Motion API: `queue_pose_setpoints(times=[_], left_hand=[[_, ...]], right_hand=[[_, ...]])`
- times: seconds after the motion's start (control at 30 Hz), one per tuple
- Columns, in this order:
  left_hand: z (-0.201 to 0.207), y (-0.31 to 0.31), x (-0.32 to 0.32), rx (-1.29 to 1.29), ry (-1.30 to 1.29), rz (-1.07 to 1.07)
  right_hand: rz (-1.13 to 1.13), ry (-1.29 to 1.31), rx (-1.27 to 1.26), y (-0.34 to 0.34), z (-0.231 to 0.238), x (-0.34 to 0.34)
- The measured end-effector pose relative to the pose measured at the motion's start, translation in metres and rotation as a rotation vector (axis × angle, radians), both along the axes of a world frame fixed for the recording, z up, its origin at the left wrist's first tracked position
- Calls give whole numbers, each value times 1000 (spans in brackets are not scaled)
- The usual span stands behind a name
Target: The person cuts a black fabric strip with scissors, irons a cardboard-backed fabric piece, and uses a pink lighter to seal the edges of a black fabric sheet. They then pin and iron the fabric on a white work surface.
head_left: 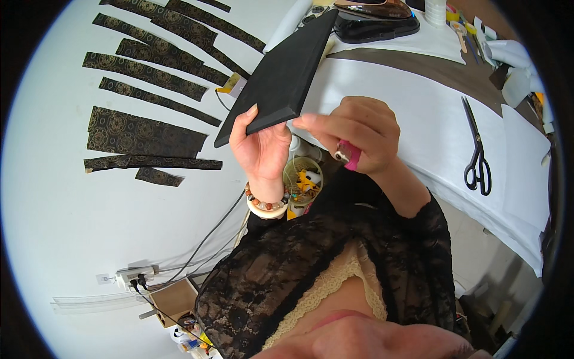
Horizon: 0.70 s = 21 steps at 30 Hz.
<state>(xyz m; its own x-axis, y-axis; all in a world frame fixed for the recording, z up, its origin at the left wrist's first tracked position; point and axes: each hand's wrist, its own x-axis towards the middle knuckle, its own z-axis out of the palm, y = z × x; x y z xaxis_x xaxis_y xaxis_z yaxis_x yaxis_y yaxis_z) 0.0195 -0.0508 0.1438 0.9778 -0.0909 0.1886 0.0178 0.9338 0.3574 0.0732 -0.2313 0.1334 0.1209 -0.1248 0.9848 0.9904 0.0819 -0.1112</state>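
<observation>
My left hand (261,145) grips the lower corner of a flat black rectangular board (281,75) and holds it up tilted above the table. A beaded bracelet and a white bangle ring that wrist. My right hand (354,134) is beside the board's near edge, its thumb touching the corner, and a small pink lighter (347,155) is tucked in its curled fingers. Black lace sleeves cover both forearms.
Several dark patterned fabric strips (143,72) lie on the white table at the left. Black scissors (477,152) rest on white paper at the right. A black iron (373,21) sits at the top. A power strip with cables (134,276) lies lower left, a small container of bits (304,178) under my hands.
</observation>
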Motion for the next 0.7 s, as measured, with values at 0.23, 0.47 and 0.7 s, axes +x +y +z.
queue_pose_setpoints(times=[0.23, 0.47, 0.7], left_hand=[[-1, -8, -3, 23, -41, 129], [-6, -16, -1, 211, -241, 363], [-6, -1, -6, 429, -370, 608]], right_hand=[[-16, 124, -107, -10, -5, -6], [798, 1133, -175, -7, -7, -39], [927, 1279, -139, -4, -6, -38]])
